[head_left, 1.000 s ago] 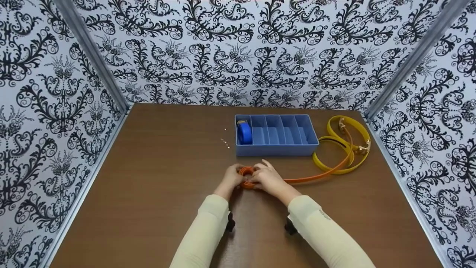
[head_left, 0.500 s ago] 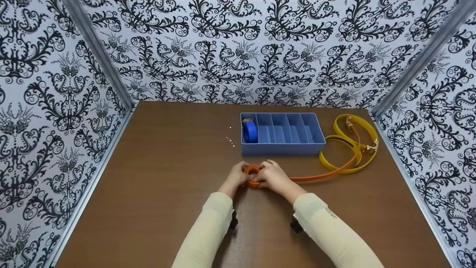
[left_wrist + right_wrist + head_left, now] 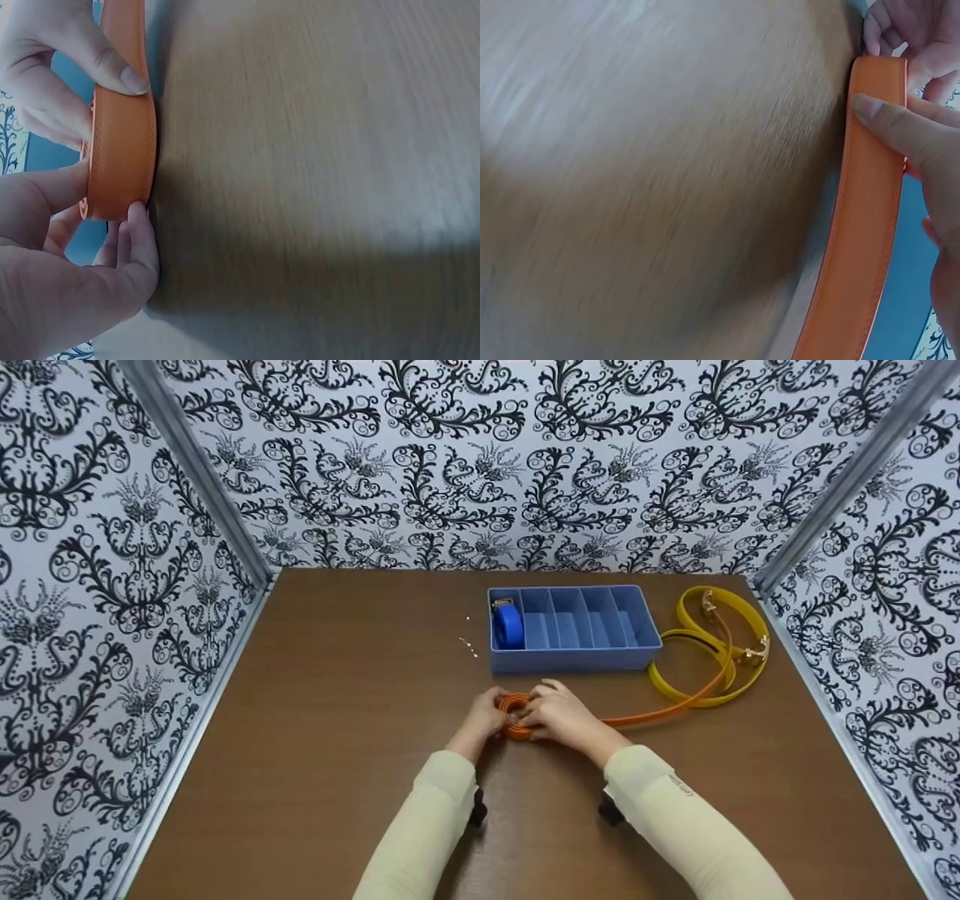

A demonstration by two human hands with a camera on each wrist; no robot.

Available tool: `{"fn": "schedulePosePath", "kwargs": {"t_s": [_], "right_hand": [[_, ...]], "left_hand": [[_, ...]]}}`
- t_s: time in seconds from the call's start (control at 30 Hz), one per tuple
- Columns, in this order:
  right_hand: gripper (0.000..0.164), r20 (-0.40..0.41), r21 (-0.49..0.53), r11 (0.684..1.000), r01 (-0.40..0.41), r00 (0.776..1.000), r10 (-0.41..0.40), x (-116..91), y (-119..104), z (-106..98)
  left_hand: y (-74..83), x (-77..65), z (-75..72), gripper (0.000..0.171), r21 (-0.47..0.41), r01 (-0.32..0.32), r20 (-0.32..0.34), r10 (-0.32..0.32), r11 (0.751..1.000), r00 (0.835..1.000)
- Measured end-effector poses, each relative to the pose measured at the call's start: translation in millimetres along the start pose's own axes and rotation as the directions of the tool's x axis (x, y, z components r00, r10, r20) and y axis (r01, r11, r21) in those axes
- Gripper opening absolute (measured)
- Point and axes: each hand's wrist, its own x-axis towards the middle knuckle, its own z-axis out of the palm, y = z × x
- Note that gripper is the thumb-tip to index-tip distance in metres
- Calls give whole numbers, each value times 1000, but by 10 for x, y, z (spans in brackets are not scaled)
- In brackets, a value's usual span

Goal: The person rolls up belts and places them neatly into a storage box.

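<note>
Cream sleeves (image 3: 420, 817) reach in over the near edge of the brown table (image 3: 337, 697). Just beyond them, the orange belt (image 3: 120, 165) is wound into a coil standing on edge near the middle of the tabletop. The left hand (image 3: 486, 716) pinches the coil's left side; the right hand (image 3: 561, 714) grips its right side, thumb pressed on the outer face. Winding it neatly probably calls for the left hand to hold the turns tight while the right wraps on strap, lower edge flat to the table so the layers stay level. Easing both hands together would likely let the coil spring open. The loose length runs toward the table's far right corner, lying over a yellow belt (image 3: 701, 703), so gentle pulls seem wise lest a gold-toned buckle (image 3: 709, 601) snag there. Near the far edge, a blue belt (image 3: 511, 626) sits rolled in the leftmost compartment of a grey-blue tray (image 3: 577, 661).
</note>
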Motion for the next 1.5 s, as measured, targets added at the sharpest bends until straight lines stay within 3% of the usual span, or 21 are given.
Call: {"fn": "schedulePosePath", "kwargs": {"t_s": [0.33,0.5,0.63,0.73,1.07,1.3,1.5], "right_hand": [[42,97,-66,993,93,992,-87,-59,154,-93],[32,80,-61,993,101,992,-96,-44,151,-99],[25,46,-34,997,65,997,-63,-31,132,-99],[24,23,-7,999,39,999,-38,-26,115,-99],[24,4,-8,1000,5,1000,-5,-49,8,26],[24,-8,-13,999,-29,1000,29,-67,-51,73],[29,-40,-100,995,1,999,-5,-141,-10,50]], "left_hand": [[16,-11,39,38,10,-18,-13,18,1000,1000],[60,-26,56,42,43,-9,-14,9,999,1000],[87,-23,75,50,95,-67,-27,69,993,997],[84,-34,97,44,116,-90,-42,95,989,995],[-70,-127,189,27,37,-74,-145,78,997,986],[-67,-184,246,40,135,-53,-225,82,989,971],[-30,-150,223,36,81,-143,-216,158,986,964]]}}
